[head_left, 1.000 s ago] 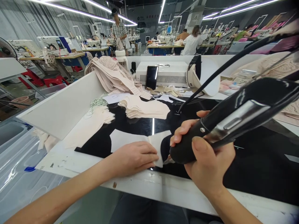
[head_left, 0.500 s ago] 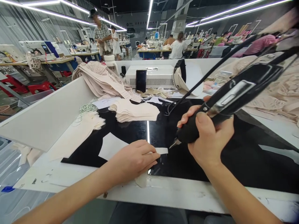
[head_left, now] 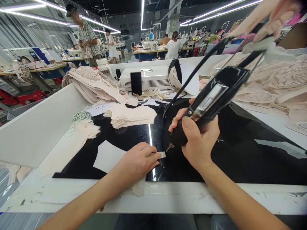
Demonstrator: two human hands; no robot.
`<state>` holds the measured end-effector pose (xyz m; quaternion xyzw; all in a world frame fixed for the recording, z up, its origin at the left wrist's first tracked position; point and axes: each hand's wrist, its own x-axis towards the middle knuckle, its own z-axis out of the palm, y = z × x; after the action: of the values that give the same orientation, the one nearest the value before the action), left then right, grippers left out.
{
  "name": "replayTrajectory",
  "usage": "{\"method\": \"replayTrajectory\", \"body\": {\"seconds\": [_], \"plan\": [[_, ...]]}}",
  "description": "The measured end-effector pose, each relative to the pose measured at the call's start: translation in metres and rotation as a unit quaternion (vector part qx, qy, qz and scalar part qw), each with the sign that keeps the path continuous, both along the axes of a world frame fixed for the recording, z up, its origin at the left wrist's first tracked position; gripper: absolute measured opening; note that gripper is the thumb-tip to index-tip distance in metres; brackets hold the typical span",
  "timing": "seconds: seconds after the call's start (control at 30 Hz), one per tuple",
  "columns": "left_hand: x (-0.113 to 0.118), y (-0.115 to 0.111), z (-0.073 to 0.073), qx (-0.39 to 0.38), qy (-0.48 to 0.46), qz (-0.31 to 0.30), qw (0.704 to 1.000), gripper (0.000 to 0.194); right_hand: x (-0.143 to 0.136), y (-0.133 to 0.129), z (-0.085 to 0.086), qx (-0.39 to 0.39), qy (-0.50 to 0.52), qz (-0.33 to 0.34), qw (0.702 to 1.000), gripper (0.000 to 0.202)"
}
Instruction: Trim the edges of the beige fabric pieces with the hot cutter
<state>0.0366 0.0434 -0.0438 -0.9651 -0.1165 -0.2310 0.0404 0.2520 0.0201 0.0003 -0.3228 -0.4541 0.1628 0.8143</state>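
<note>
White-walled table (head_left: 43,131) holds pale fabric (head_left: 109,156) under left hand (head_left: 141,159).

Both forearms are bare and reach in from the bottom of the view, slanting toward each other. The left forearm (head_left: 93,199) rises from the lower left to a nearly straight wrist, and the left hand (head_left: 140,158) lies low, palm down, its back turned up. Its fingers sit close together, slightly bent, tips pointing right; its thumb is hidden. The right forearm (head_left: 237,195) climbs from the lower right. The right hand (head_left: 199,140) is raised a little higher, curled in a grip, with the thumb (head_left: 190,126) on the near side and fingertips showing beyond. The hands stay apart.
</note>
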Motion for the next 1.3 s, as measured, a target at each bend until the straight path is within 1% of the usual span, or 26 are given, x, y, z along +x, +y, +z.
{"method": "replayTrajectory", "body": {"seconds": [0.33, 0.47, 0.57, 0.73, 0.9, 1.1, 1.2, 1.3], "plan": [[0.002, 0.001, 0.001, 0.005, -0.01, -0.005, 1.0, 0.015, -0.003, 0.001, -0.002, -0.002, 0.011, 0.008, 1.0, 0.051], [0.001, 0.002, -0.001, 0.001, -0.012, -0.008, 1.0, 0.018, -0.005, 0.002, -0.004, 0.01, 0.011, 0.008, 1.0, 0.05], [0.0, 0.002, -0.003, -0.002, -0.01, -0.008, 1.0, 0.02, -0.005, 0.001, -0.004, 0.006, 0.012, 0.006, 1.0, 0.048], [0.0, 0.002, -0.003, -0.013, 0.011, -0.002, 1.0, 0.02, -0.001, -0.006, -0.001, 0.006, 0.022, 0.034, 0.999, 0.045], [0.0, 0.002, -0.002, -0.013, 0.001, -0.01, 1.0, 0.022, -0.002, -0.01, -0.001, 0.006, 0.017, 0.052, 0.998, 0.044], [-0.001, 0.002, 0.0, -0.032, 0.003, -0.01, 0.999, 0.02, -0.005, -0.011, -0.003, -0.004, 0.011, 0.045, 0.999, 0.039], [-0.004, 0.001, 0.002, -0.042, 0.003, -0.01, 0.999, 0.018, -0.003, -0.011, -0.002, -0.004, 0.012, 0.04, 0.999, 0.043], [-0.007, 0.0, 0.003, -0.05, -0.008, -0.014, 0.999, 0.017, 0.0, -0.008, 0.0, -0.002, 0.019, 0.021, 1.0, 0.048]]}}
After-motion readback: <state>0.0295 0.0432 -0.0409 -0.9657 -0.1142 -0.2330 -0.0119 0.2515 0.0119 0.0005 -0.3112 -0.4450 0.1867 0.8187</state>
